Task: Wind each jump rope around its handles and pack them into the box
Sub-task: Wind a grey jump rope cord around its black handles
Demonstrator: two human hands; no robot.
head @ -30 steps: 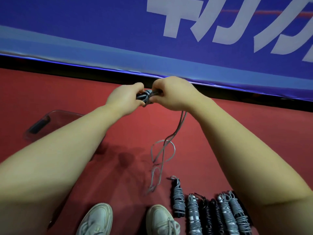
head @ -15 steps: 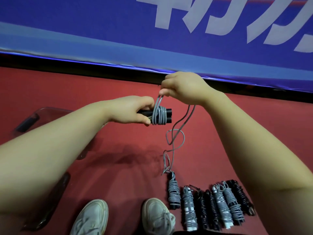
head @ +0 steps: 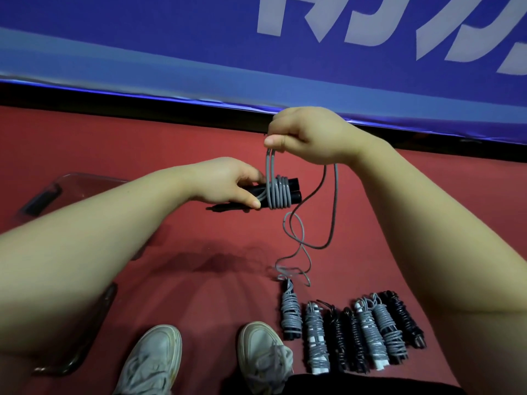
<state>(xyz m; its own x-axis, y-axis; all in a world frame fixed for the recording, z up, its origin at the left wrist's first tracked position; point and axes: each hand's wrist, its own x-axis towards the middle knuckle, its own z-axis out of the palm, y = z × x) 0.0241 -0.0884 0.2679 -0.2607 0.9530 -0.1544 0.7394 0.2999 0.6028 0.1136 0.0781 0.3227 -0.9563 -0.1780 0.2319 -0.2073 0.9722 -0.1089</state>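
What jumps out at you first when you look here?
Right in the middle, the left hand holds two black handles while the right hand pinches the grey cord looped round them, its loose end dangling toward the red floor. Lower right, a row of wound ropes lies beside white shoes. A big blue banner fills the top.
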